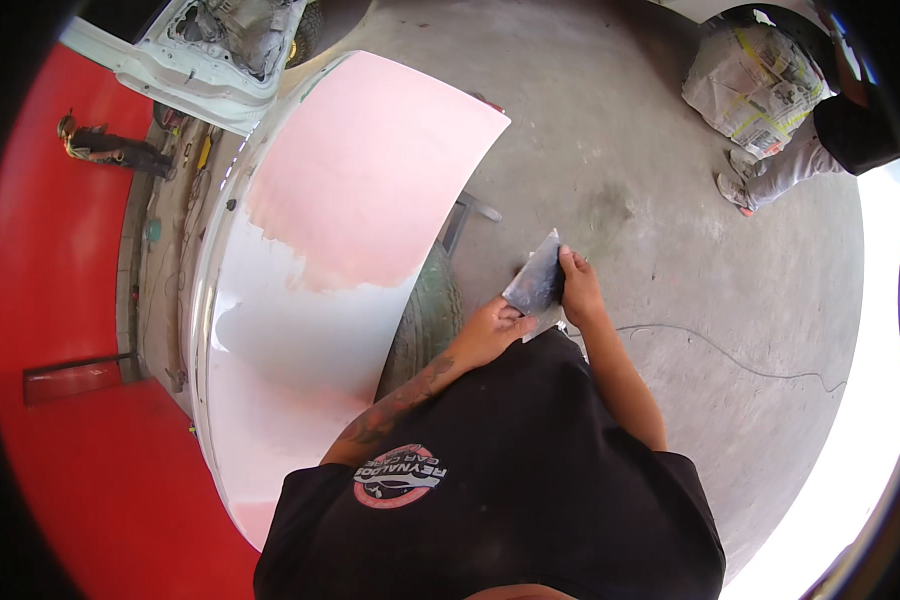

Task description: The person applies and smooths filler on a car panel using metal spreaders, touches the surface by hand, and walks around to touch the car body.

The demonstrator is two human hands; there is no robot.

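Note:
In front of my chest both my hands hold a sheet of sandpaper [536, 277], dark grey with paler edges, tilted and seemingly folded. My left hand [493, 332] grips its lower left part, fingers closed over the edge. My right hand [581, 287] pinches its upper right edge between thumb and fingers. Left of my hands, apart from them, is a long curved car body panel [310, 260]. Patches of pink and of white to pale grey cover its surface, with uneven borders between them.
A stand leg [485, 209] and a round greenish object [432, 300] show beside the panel. A stripped car door [225, 60] is at the far left. One person [115, 147] stands there, another [805, 165] by a paper-covered bundle [755, 85]. A cable [730, 362] crosses the floor.

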